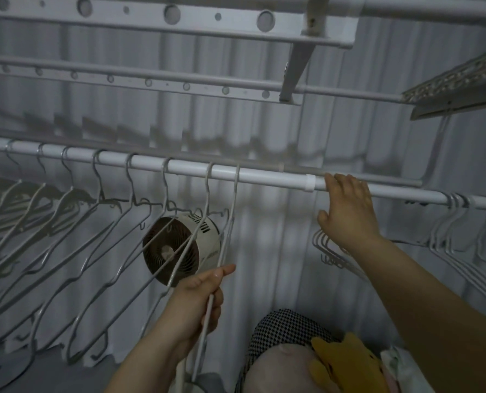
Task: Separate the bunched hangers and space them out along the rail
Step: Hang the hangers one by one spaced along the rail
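Left hand (pixel 199 296) grip pinching hanger (pixel 234 194) wire, right hand (pixel 348 207) spread on rail (pixel 264 177), bunched hangers (pixel 455 204) just right

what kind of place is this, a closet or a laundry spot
Most likely a home laundry drying corner: a white rail of empty wire hangers, a perforated drying rack overhead, and a small round fan behind them.

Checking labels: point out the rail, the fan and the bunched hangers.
rail (pixel 264 177): head view, bare stretch left of the joint collar.
fan (pixel 211 243): head view, white housing.
bunched hangers (pixel 456 202): head view, hooks over the rail.
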